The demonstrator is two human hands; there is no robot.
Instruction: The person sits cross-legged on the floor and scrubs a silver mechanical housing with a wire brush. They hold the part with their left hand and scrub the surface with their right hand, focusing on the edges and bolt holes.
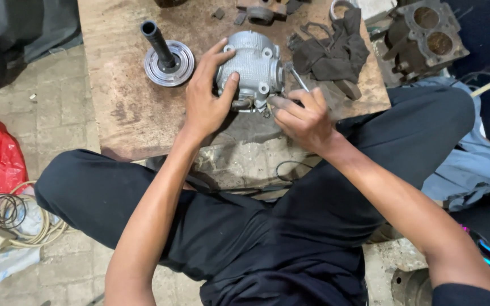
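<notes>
On the wooden board (pixel 126 107), a flanged shaft (pixel 167 56) stands left of the engine casing (pixel 253 68) — a rag (pixel 333 51) lies right.

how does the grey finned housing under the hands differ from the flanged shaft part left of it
The finned housing is a pale, blocky casting with bolt holes; the flanged shaft part is a round ribbed disc with a dark tube rising from it. The left hand grips the housing; the shaft part stands untouched. Both are metal on the wooden board.

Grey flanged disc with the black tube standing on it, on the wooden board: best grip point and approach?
Grip the black tube on the grey flanged disc, coming from above-left. It stands upright and clear, while the disc lies flat on the wooden board; the left hand is to its right.
</notes>
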